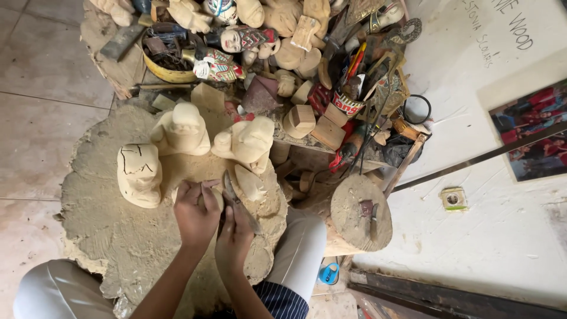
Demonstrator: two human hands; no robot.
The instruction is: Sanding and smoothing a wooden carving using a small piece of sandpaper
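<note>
We seem to be carving: our left hand (196,214) clamps a small wooden piece (208,198) on the big work stump (112,230), our right hand (234,236) grips the knife (236,198), and the next cut needs control.

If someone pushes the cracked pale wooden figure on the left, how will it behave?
The cracked figure probably slides rather than rolls, since it looks blocky and squat. Dark cracks on top suggest it could split. Carved wood, so likely stiff.
</note>
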